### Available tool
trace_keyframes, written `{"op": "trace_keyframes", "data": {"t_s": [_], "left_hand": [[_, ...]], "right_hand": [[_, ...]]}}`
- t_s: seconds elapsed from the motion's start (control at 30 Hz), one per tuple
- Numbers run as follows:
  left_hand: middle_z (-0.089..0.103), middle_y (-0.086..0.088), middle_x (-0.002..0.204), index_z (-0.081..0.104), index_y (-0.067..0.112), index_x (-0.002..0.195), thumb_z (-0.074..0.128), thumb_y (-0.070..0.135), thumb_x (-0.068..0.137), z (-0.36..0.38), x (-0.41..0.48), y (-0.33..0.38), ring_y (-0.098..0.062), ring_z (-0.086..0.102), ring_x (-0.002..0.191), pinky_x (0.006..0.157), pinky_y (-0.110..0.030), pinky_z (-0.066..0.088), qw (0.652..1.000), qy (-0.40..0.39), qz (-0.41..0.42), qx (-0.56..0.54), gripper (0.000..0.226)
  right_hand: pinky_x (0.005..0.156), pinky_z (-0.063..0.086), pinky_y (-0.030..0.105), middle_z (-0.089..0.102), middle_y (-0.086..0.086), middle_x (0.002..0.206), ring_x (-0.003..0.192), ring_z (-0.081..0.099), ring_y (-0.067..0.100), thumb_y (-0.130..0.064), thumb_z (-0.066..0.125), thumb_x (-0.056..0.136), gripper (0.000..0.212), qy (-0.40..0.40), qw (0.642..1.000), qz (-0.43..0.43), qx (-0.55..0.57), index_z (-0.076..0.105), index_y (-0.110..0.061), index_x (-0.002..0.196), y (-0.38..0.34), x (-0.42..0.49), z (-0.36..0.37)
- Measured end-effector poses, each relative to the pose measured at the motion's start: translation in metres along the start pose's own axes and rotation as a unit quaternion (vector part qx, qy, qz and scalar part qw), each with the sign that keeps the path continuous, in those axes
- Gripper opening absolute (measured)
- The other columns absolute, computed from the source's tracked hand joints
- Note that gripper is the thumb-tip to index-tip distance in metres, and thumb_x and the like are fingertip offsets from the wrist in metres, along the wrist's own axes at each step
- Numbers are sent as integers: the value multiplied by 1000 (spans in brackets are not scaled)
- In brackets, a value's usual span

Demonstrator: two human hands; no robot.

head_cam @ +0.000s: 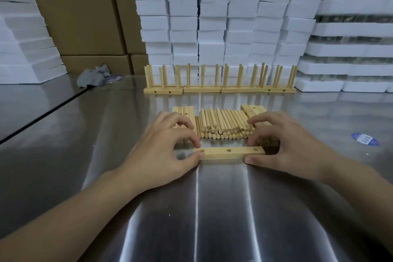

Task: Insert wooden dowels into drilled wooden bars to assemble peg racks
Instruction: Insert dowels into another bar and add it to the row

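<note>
Head view: One drilled bar [228, 153] lies flat near the middle of the steel tabletop [212, 208], with three holes facing up. The left hand [168, 151] pinches the bar's left end between thumb and forefinger. The right hand [285, 144] pinches the right end in the same way. Just behind the bar, toward the far edge, lies a pile of dowels [225, 123], flanked by spare bars [187, 110]. Assembled peg racks [219, 89] stand in a row at the far edge, in front of stacked foam blocks [212, 17].
</note>
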State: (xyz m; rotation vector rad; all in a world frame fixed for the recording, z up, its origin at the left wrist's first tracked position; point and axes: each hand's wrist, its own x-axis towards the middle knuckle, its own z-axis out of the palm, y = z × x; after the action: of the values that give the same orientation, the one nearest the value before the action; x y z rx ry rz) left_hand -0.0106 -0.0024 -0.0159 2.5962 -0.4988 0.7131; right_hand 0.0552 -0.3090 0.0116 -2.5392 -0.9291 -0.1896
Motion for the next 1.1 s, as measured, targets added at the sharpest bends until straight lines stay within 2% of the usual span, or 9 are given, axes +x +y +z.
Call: {"op": "trace_keyframes", "data": {"t_s": [0.1, 0.23, 0.33, 0.43, 0.57, 0.77, 0.93, 1.1], "left_hand": [[54, 28, 118, 69, 44, 108, 63, 60, 86, -5, 1, 1, 4, 42, 124, 101, -32, 35, 999, 24, -29, -17, 27], [56, 22, 122, 68, 37, 115, 61, 37, 88, -11, 3, 0, -3, 43, 127, 105, -33, 35, 991, 79, -97, -56, 28], [54, 21, 127, 67, 37, 119, 66, 23, 92, -11, 4, 0, -4, 41, 132, 107, -30, 33, 990, 52, -119, -58, 30], [52, 24, 127, 67, 39, 120, 68, 21, 93, -9, 1, 3, 0, 40, 133, 106, -26, 30, 992, 24, -109, -56, 33], [49, 25, 134, 67, 40, 125, 66, 37, 94, -8, 0, 5, 3, 36, 136, 105, -20, 26, 996, -15, -83, -37, 31], [37, 28, 152, 54, 53, 143, 44, 72, 92, -5, -2, 3, 3, 22, 149, 115, -35, 28, 997, -64, -48, 2, 55], [31, 26, 158, 45, 55, 148, 38, 79, 96, -3, -3, 5, 0, 18, 152, 114, -36, 27, 996, -78, -27, 41, 58], [28, 24, 161, 43, 54, 150, 34, 81, 97, -3, -3, 7, -3, 17, 154, 120, -45, 31, 994, -97, -18, 55, 60]], "right_hand": [[121, 29, 44, 45, -26, 143, 140, 31, 2, -84, 61, 69, 50, 2, 1000, -6, -8, 72, -49, 104, 0, 0, 1], [120, 33, 47, 48, -23, 141, 139, 35, 4, -82, 66, 71, 49, 26, 1000, -15, -6, 71, -49, 108, 3, 0, 2], [119, 34, 47, 48, -24, 140, 139, 36, 4, -84, 62, 71, 50, 32, 999, -20, -5, 70, -51, 108, 7, 1, 4], [119, 34, 48, 47, -25, 140, 139, 35, 3, -85, 57, 73, 50, 27, 999, -24, -4, 70, -51, 107, 7, -1, 6], [120, 32, 49, 48, -22, 141, 140, 36, 6, -79, 63, 75, 44, 15, 1000, -15, -9, 71, -49, 107, 4, 0, 6], [115, 29, 38, 49, -23, 140, 137, 36, 3, -76, 62, 78, 38, 15, 999, -25, -17, 70, -50, 105, 3, 2, 9], [110, 27, 32, 51, -24, 138, 136, 37, 2, -71, 65, 79, 34, 19, 999, -27, -11, 71, -50, 104, 0, 2, 10], [115, 30, 37, 49, -27, 139, 134, 34, -2, -72, 63, 80, 35, 9, 999, -29, -15, 71, -50, 106, -3, 1, 10]]}}
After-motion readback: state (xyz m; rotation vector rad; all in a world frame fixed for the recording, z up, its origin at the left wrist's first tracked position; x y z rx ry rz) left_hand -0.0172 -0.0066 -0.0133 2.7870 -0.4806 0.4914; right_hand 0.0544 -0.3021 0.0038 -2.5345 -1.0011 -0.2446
